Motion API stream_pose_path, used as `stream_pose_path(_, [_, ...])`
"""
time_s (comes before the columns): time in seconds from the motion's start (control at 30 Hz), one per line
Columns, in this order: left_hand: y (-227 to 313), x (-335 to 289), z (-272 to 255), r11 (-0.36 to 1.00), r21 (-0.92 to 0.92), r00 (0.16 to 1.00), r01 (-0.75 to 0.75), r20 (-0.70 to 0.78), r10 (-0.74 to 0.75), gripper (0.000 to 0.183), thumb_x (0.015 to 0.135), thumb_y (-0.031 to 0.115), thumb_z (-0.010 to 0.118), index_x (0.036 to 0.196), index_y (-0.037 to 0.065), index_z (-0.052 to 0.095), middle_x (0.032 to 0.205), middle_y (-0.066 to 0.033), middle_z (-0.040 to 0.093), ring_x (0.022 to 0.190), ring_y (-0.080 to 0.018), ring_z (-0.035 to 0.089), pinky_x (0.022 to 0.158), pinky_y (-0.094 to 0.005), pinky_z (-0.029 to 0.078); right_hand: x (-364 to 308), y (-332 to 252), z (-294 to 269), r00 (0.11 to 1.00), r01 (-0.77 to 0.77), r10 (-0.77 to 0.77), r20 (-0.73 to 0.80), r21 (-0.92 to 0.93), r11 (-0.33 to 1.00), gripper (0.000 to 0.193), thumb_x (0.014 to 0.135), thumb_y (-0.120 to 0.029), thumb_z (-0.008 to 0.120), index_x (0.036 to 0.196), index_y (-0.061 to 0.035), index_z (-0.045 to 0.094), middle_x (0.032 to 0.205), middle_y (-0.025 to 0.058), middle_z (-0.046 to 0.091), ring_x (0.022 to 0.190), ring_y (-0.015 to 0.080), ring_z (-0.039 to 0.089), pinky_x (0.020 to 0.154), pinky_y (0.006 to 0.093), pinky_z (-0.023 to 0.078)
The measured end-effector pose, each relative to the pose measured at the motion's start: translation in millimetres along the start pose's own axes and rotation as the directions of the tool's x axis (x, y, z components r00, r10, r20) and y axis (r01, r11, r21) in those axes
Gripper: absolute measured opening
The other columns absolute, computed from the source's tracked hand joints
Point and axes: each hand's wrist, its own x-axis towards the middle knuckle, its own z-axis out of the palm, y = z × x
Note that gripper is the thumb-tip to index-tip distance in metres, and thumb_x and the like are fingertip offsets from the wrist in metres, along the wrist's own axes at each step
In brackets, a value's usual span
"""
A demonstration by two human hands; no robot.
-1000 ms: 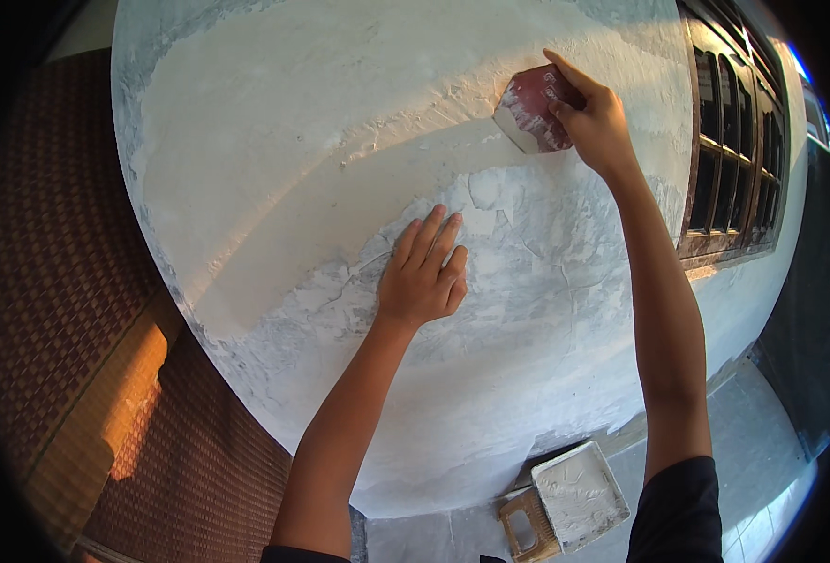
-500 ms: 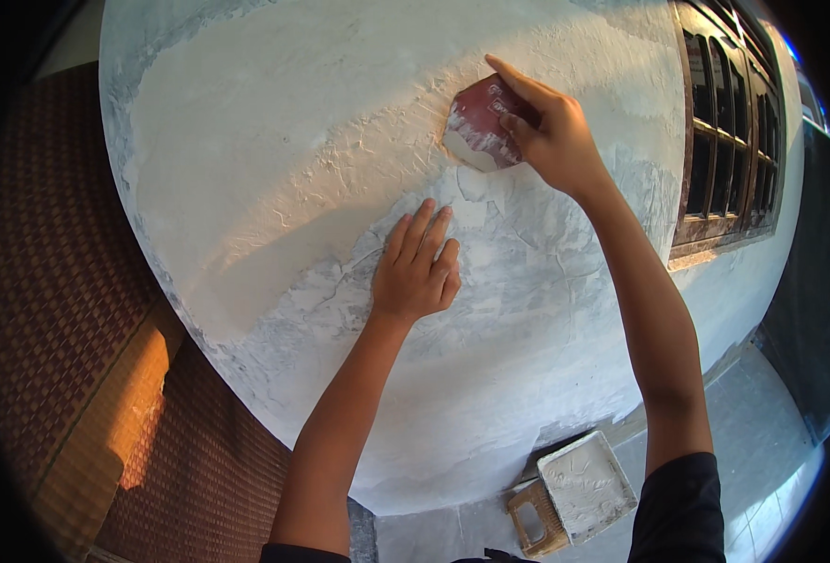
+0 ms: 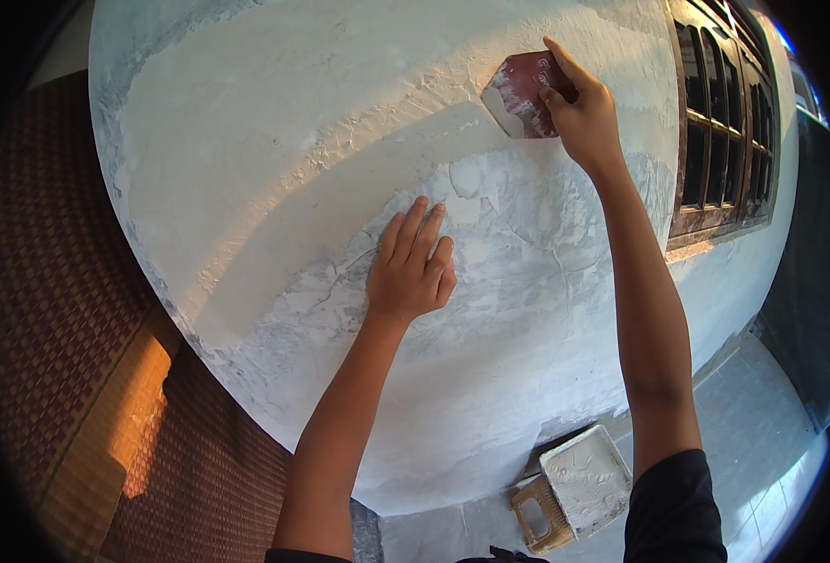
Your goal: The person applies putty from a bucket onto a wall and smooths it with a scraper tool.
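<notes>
Gripping the scraper (image 3: 529,92) in our right hand (image 3: 587,114), we held it against the wall (image 3: 237,141), above and right of our left hand (image 3: 408,269), which lay flat, grasping nothing.

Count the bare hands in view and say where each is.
2: the left hand is at the patchy wall, lower down; the right hand, higher and farther right, grips a maroon scraper.

Head camera: worn up top, left of a pair, tipped down along the forearms (image 3: 654,347)
Left hand (image 3: 409,267): dead centre, close to us
Wall (image 3: 434,394): faced close, bowing behind that hand
Window (image 3: 720,131): right of the right hand (image 3: 586,114), near the rim
Floor (image 3: 748,394): below both, viewed from above
</notes>
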Motion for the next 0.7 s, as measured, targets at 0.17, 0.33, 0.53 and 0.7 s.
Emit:
stream_pose_path(0.17, [-1, -1, 0, 1.000, 0.001, 1.000, -0.001, 0.011, 0.001, 0.024, 0.089, 0.020, 0.050, 0.110, 0.008, 0.047, 0.134, -0.0177, 0.055, 0.132, -0.0375, 0.047, 0.108, -0.0513, 0.034, -13, 3, 6, 0.994, 0.108, -0.108, 0.009, -0.004, 0.994, 0.060, 0.080, 0.004, 0.059, 0.139, -0.0107, 0.054, 0.109, 0.0186, 0.069, 0.091, 0.0235, 0.069, 0.084, 0.0336, 0.053])
stream_pose_path(0.33, [-1, -1, -2, 1.000, 0.006, 1.000, -0.006, 0.003, 0.005, 0.025, 0.089, 0.020, 0.050, 0.111, 0.008, 0.047, 0.134, -0.0177, 0.055, 0.132, -0.0375, 0.048, 0.108, -0.0517, 0.034, -18, 8, -2, 0.997, -0.080, 0.083, -0.008, 0.177, 0.981, 0.062, 0.080, 0.003, 0.058, 0.140, -0.0119, 0.053, 0.111, 0.0180, 0.069, 0.090, 0.0239, 0.068, 0.084, 0.0335, 0.052])
stream_pose_path(0.53, [0, -1, 0, 1.000, -0.003, 1.000, -0.002, -0.005, 0.002, 0.024, 0.089, 0.019, 0.050, 0.111, 0.008, 0.047, 0.135, -0.0173, 0.055, 0.132, -0.0374, 0.048, 0.108, -0.0517, 0.034, -13, 9, -2, 0.989, -0.140, 0.143, -0.031, 0.076, 0.987, 0.059, 0.083, 0.002, 0.057, 0.140, -0.0119, 0.053, 0.111, 0.0160, 0.070, 0.094, 0.0197, 0.067, 0.085, 0.0319, 0.052])
stream_pose_path(0.7, [-3, -2, -2, 1.000, -0.008, 1.000, -0.002, 0.014, 0.002, 0.024, 0.089, 0.019, 0.050, 0.110, 0.008, 0.047, 0.135, -0.0172, 0.055, 0.132, -0.0374, 0.048, 0.108, -0.0515, 0.034, -21, 0, 18, 0.988, 0.156, -0.156, 0.001, 0.002, 0.988, 0.061, 0.079, 0.003, 0.061, 0.138, -0.0129, 0.055, 0.110, 0.0162, 0.069, 0.095, 0.0241, 0.068, 0.087, 0.0332, 0.052])
